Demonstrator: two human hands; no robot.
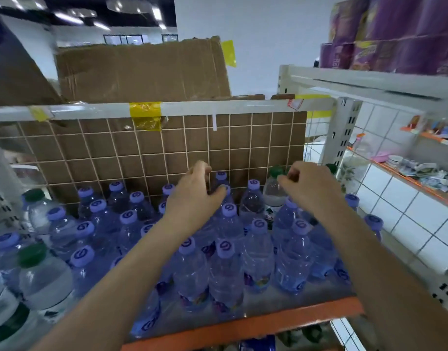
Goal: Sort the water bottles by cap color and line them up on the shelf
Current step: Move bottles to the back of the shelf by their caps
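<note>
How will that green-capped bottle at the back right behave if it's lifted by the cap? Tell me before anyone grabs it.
The green-capped bottle looks full, so it is probably heavy for its size. Its clear plastic wall looks thin and would likely flex under a squeeze. It stands tall and narrow, packed among purple-capped bottles, so a sideways push would likely tip it into them. The right hand is beside its cap.

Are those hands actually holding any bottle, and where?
Left hand pinches a purple-capped bottle by its cap; whether the right hand holds anything cannot be told.
</note>
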